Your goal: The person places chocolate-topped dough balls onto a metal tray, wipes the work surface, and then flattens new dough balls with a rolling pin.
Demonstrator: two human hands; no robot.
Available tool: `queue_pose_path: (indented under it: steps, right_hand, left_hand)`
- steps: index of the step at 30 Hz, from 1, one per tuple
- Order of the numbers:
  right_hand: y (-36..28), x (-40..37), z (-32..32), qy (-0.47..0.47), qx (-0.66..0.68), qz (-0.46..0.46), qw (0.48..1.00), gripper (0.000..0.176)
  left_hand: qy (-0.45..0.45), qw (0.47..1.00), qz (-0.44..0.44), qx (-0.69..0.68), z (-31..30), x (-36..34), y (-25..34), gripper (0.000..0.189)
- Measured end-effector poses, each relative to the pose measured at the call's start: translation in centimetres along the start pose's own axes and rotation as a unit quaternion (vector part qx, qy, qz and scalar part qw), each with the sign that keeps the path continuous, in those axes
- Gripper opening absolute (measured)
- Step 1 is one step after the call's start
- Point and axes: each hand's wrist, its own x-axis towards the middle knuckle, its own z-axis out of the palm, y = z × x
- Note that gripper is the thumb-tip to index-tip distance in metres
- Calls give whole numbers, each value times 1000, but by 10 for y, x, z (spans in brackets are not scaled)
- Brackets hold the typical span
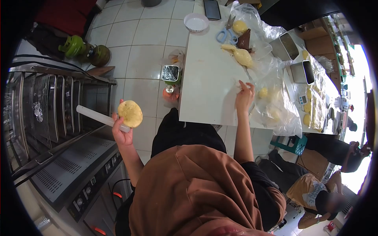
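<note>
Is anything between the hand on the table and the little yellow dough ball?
Nothing solid. The right hand rests on the white table, the dough ball just beside it in crinkled clear plastic, which may cover it.

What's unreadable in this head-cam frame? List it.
1. Head view: how the left hand grips, covered by the dough disc and rolling pin.
2. Head view: what the right hand touches on the table, too small.
3. Head view: lumps under the plastic sheet, hazed by glare.
4. Head view: contents of the metal tins, too small.
5. Head view: seated person, blurred, cut by the lens edge.
</note>
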Motion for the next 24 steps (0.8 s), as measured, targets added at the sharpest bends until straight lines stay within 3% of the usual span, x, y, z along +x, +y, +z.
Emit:
queue_pose_path:
  steps: [3,5,6,8,10,13,14,17,18,20,22,24]
  right_hand:
    - [-33,-41,-1,15,33,-74,997,37]
    - [-52,-80,14,-61,139,-173,973,27]
    - [-69,-94,5,-79,196,-172,962,23]
    - [-56,-93,6,-118,253,-137,950,25]
    - [-41,-75,-23,-28,216,10,976,24]
    - [-10,-118,-28,-38,102,38,993,23]
    - [-14,-137,-15,0,183,26,983,20]
    - [-89,-146,3,-86,180,-99,975,14]
    - [-115,-140,11,-87,224,-193,951,9]
    - [-150,-123,15,-237,397,-192,866,8]
    - [-140,-100,19,-102,411,-161,892,14]
    - [-113,-69,1,-16,304,-12,953,19]
  left_hand:
    - [10,1000,6,3,-13,-2,3,20]
    - [6,1000,13,7,-20,-3,4,22]
    - [13,1000,13,3,-20,-2,5,21]
    - [28,1000,12,-7,-19,-2,5,21]
    - [30,999,6,-7,-18,-1,7,21]
    - [16,1000,12,-7,-24,0,11,22]
    - [9,1000,15,-8,-26,0,10,22]
    - [17,1000,19,4,-26,0,10,22]
    - [16,1000,11,2,-25,0,11,22]
    - [15,1000,6,-8,-21,-1,11,22]
    - [2,1000,6,-16,-20,-3,13,21]
    - [-4,1000,6,-13,-21,-8,14,21]
